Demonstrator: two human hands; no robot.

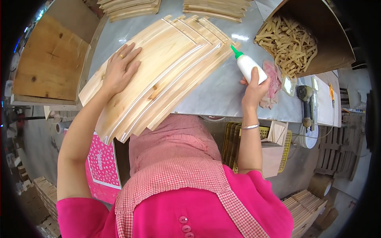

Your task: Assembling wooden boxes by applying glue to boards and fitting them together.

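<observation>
Pink shirt (162, 210), bottle (249, 66) (green-tipped) between right fingers (254, 74)

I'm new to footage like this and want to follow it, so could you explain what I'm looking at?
There is no machine here: these are a person's own bare hands. The single picture comes from a wide fisheye camera worn on the head, looking down, so straight edges bend near the rim.

The left hand rests flat on overlapping wooden boards, some bearing white lines. The right hand holds a white squeeze bottle with a green nozzle.

Also on the grey table are more stacked wood, a pink cloth and an open box of pale strips.
</observation>
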